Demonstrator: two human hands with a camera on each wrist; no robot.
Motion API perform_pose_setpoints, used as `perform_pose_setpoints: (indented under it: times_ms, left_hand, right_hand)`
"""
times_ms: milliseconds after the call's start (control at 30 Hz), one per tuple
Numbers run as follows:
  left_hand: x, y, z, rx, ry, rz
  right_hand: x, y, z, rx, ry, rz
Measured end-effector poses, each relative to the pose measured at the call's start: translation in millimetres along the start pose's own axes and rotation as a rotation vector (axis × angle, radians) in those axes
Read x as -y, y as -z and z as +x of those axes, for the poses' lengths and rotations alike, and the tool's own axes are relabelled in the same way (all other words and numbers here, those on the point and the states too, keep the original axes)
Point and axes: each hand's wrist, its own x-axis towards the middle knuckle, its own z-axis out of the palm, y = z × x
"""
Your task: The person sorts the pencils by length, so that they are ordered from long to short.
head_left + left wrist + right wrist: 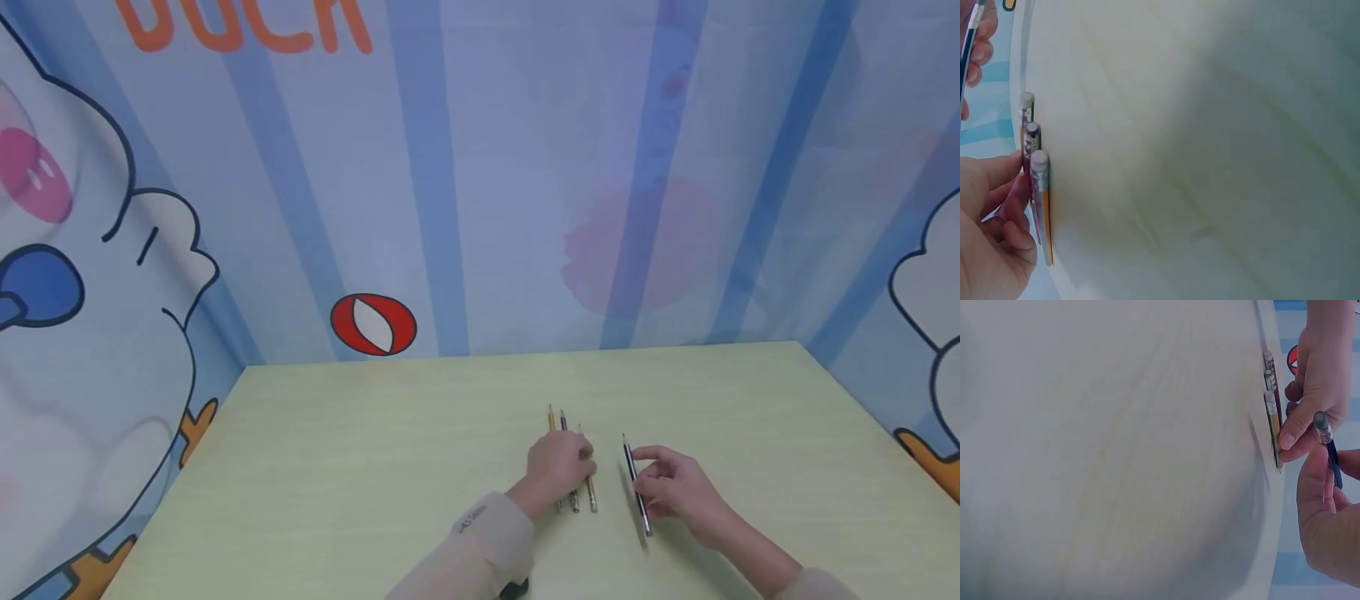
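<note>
Three pencils lie side by side on the table (360, 450): a yellow pencil (552, 419), a dark pencil (575, 502) and, rightmost, a yellowish pencil (592, 497). Over them is my left hand (557, 463), its thumb and fingers pinching the rightmost pencil near its middle. To the right, my right hand (684, 493) holds a dark striped pencil (642, 510) between thumb and fingers, tip pointing away. That pencil's eraser end (1321, 420) shows in the right wrist view. In the left wrist view, the three pencils' eraser ends stand in a staggered row beside my left fingers.
A light-blue striped backdrop (510, 167) with cartoon figures rises behind the table's far edge. A printed red and white ball (345, 325) is on it. Part of a small black object (514, 590) shows under my left sleeve.
</note>
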Motion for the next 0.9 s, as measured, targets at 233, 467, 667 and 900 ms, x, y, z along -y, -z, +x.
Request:
perform_pose_setpoints:
  times_ms: [233,467,667,900]
  left_hand:
    - [0.6,3.0,-2.0,0.001,-0.028,-0.009]
    - [0.4,2.8,-1.3,0.007,-0.007,-0.03]
    - [1.1,3.1,-1.6,0.0,-0.001,-0.028]
    - [2.4,0.0,-0.2,0.003,0.003,-0.053]
  right_hand:
    - [7,1,8.3,-0.034,-0.011,-0.025]
    - [16,-2,18.8,-0.057,-0.003,-0.049]
    - [17,-7,30.5,-0.062,0.015,-0.065]
    - [11,-14,44.3,-0.101,0.034,-0.157]
